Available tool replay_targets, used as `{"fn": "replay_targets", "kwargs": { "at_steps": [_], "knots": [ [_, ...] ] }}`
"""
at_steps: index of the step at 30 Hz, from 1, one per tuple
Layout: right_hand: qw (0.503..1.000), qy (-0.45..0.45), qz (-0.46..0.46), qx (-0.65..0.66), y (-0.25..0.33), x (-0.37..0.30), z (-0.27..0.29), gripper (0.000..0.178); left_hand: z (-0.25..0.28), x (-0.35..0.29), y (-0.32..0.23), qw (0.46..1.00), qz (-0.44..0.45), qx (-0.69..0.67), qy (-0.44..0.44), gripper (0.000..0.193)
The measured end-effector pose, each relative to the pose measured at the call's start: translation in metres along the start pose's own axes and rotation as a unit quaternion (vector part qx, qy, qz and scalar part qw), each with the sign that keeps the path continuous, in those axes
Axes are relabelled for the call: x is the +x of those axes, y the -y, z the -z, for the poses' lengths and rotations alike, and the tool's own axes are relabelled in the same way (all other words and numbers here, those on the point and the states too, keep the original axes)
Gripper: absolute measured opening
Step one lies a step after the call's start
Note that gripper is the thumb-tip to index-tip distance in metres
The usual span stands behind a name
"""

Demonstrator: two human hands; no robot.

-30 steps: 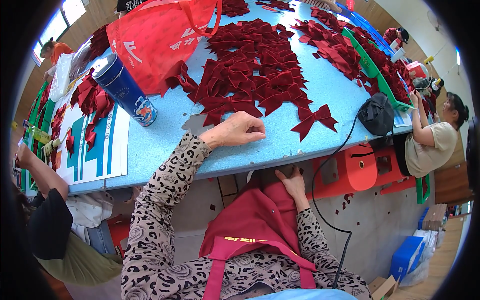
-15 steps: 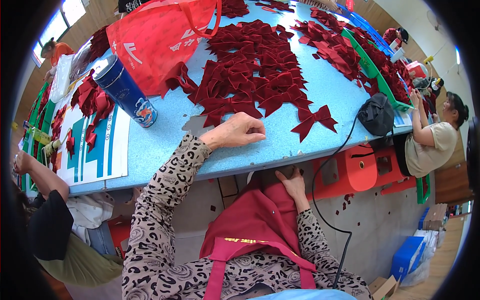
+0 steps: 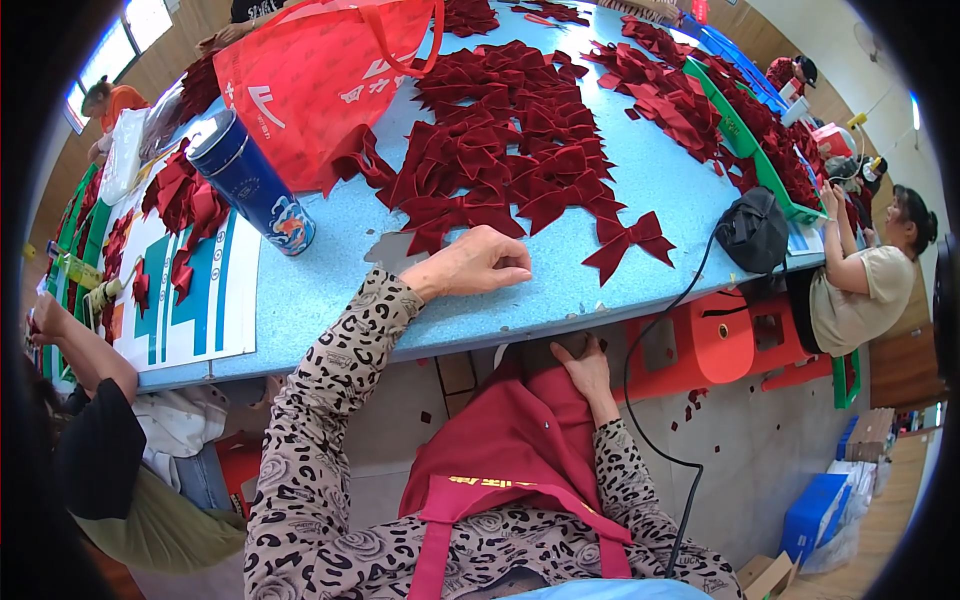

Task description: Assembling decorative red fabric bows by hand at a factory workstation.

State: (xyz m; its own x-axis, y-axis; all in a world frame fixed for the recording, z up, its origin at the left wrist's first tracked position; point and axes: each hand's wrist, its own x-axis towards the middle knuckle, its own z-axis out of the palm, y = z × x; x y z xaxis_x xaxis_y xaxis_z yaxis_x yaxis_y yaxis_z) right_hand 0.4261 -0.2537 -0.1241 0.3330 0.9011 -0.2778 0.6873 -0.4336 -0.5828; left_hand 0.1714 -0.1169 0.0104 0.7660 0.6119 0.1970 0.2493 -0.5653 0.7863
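Note:
My left hand (image 3: 470, 265) rests on the blue tabletop (image 3: 440, 325) near its front edge, its fingers curled and nothing visible in them. Just beyond it spreads a large heap of dark red velvet bows (image 3: 500, 140), the nearest ones close to my knuckles. One single bow (image 3: 628, 243) lies apart, to the right of that hand. Below the table edge, my right hand (image 3: 587, 372) lies on my lap over the dark red apron (image 3: 520, 430), thumb apart from the fingers and holding nothing that I can see.
A blue tumbler (image 3: 250, 180) and a red bag (image 3: 310, 90) stand left of the heap. Right lie a black pouch (image 3: 752, 228) with a cable and a green tray (image 3: 735, 135) of bows. Red stools (image 3: 700, 340) sit under the table. Co-workers sit at both sides.
Both my hands stay where they were. At the far left top, another person's hand has come into view behind the red bag. The left co-worker's hand has shifted slightly.

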Motion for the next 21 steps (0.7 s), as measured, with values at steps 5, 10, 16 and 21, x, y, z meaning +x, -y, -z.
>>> {"fn": "replay_targets", "kwargs": {
  "at_steps": [5,10,16,21],
  "knots": [
    [1.000,0.000,-0.006,-0.019,0.002,-0.005,-0.001,0.089,-0.001,-0.003,0.001,1.000,0.009,-0.004,0.003,0.022],
    [0.998,0.007,0.023,-0.059,0.002,-0.016,-0.004,0.073,-0.003,-0.006,0.006,1.000,-0.007,-0.003,0.001,0.018],
    [0.921,-0.208,0.284,-0.165,-0.008,-0.030,-0.023,0.040,-0.009,-0.005,0.018,1.000,-0.003,-0.005,-0.003,0.019],
    [0.905,-0.213,0.366,-0.040,0.011,-0.053,-0.031,0.022,-0.010,-0.024,0.031,1.000,0.000,-0.008,-0.012,0.019]
  ]
}}
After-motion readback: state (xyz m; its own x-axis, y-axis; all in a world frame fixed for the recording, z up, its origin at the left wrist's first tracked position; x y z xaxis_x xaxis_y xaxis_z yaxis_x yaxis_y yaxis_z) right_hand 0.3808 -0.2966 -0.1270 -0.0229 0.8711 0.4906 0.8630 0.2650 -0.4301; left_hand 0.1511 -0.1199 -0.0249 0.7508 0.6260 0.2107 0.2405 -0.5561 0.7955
